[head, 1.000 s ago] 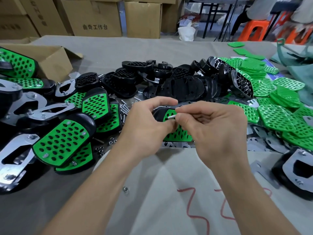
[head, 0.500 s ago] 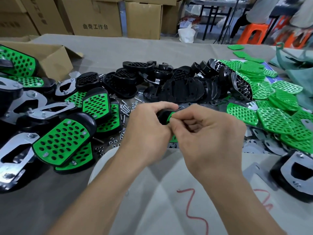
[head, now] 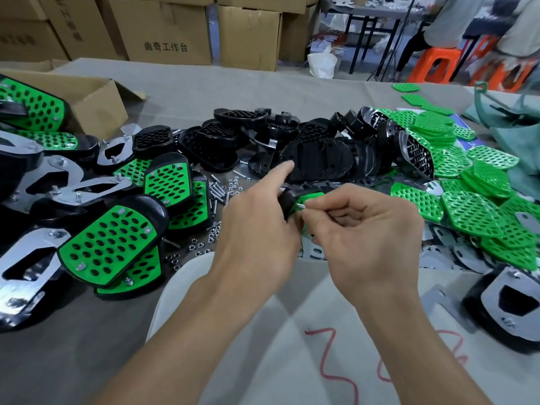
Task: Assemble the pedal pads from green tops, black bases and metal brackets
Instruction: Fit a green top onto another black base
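My left hand [head: 257, 226] grips a half-built pedal pad [head: 304, 200], a green perforated top on a black base, its index finger sticking out forward. My right hand [head: 365, 232] pinches a small silver screw [head: 300, 206] at the pad's green face. Most of the pad is hidden behind both hands. Loose black bases [head: 315, 159] lie heaped just beyond. Green tops [head: 473, 200] pile up at the right. Metal brackets [head: 455, 255] lie under and beside the green pile.
Finished pads [head: 111, 244] with brackets are stacked at the left. Loose screws and nuts [head: 219, 194] are scattered left of my hands. An open cardboard box [head: 87, 103] sits far left; more boxes [head: 163, 30] and orange stools [head: 438, 65] stand behind the table.
My left index finger has lifted and now points forward. The right hand has pulled back slightly, so the screw and the pad's green edge show again.
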{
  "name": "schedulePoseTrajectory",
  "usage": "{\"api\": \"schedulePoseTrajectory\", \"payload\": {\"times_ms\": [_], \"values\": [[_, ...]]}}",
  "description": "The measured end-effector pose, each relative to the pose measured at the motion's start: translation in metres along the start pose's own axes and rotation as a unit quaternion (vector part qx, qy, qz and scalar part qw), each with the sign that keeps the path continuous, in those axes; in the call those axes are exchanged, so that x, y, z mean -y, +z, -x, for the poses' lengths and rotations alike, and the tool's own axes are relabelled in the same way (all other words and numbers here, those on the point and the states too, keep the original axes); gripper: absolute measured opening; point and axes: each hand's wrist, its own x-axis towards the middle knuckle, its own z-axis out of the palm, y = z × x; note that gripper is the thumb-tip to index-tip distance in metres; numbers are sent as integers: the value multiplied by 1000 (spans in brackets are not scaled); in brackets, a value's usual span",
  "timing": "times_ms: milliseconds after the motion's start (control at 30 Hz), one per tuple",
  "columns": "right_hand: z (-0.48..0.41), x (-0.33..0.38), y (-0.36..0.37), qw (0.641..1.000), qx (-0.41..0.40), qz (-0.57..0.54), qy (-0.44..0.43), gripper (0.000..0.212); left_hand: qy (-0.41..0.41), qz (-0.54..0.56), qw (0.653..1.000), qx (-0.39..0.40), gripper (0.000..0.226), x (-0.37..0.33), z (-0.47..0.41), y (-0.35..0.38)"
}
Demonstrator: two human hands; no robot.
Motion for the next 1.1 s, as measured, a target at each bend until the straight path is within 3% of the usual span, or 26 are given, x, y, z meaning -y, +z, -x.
{"api": "schedulePoseTrajectory", "payload": {"times_ms": [67,200,267,367,400,500,567,667,733,800,867,900,967,1033,1100], "values": [[1,0,3,1000,-9,12,25,20,9,-23,1000,-16,87,-2,3,2],[2,3,8,995,-1,82,54,16,9,-29,999,-45,83,-1,6,8],[1,2,8,990,30,-26,136,18,28,-34,997,-65,79,-1,7,8],[0,4,7,931,46,-260,253,30,50,-28,995,-81,76,-3,8,8],[2,3,8,933,33,-262,245,30,54,-29,995,-79,75,-4,9,8],[8,1,12,991,-8,-78,104,14,63,-45,994,-74,76,-4,9,6],[9,-2,14,998,-11,-25,49,15,58,-46,995,-65,79,-2,9,5],[9,-1,14,996,-1,-41,82,21,57,-51,996,-48,82,-4,8,3],[6,4,13,980,1,-116,162,25,68,-83,993,-42,84,-6,7,0],[4,9,11,922,30,-262,284,28,87,-124,988,-27,88,-9,7,-4],[1,12,7,885,61,-314,337,27,108,-144,983,-19,94,-8,6,-6],[1,11,6,905,62,-281,313,28,112,-144,983,-17,96,-6,5,-6],[4,6,5,980,56,-79,174,25,107,-129,986,4,99,-3,4,-5],[5,4,5,992,79,55,76,21,80,-90,992,24,102,0,5,-3],[-1,3,-1,987,129,1,96,22,46,-43,998,25,104,2,6,-1]]}}
